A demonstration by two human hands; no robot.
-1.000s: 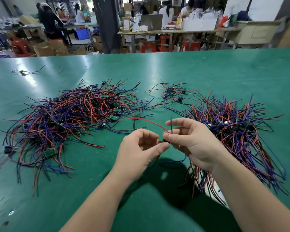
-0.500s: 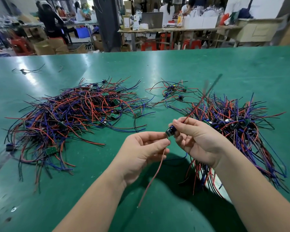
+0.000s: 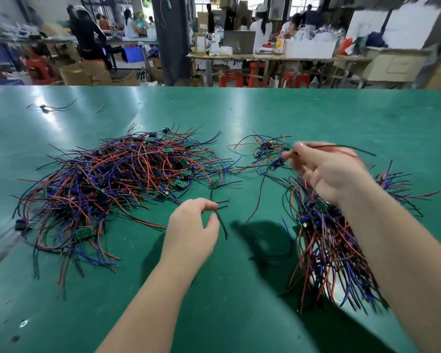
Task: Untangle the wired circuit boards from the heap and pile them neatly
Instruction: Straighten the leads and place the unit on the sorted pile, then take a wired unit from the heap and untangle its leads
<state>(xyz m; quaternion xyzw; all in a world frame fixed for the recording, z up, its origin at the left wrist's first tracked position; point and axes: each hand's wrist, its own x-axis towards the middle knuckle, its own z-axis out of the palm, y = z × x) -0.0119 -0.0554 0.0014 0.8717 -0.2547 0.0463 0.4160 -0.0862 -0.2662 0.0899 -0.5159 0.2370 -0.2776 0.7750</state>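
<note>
Glossy red-blue-black wire heap (image 3: 112, 184) sprawls centre-left on green mat (image 3: 239, 301). The left hand (image 3: 191, 230) pinches a thin dark wire (image 3: 222, 225); the blurred right hand (image 3: 326, 171), now swung apart rightward, grips red-black leads (image 3: 341, 149) above the right-side pile (image 3: 329, 250).

left hand (image 3: 192, 226): low, fingers pinch dark wire (image 3: 222, 226) | right hand (image 3: 327, 171): raised, pinching wires (image 3: 359, 150)
</note>
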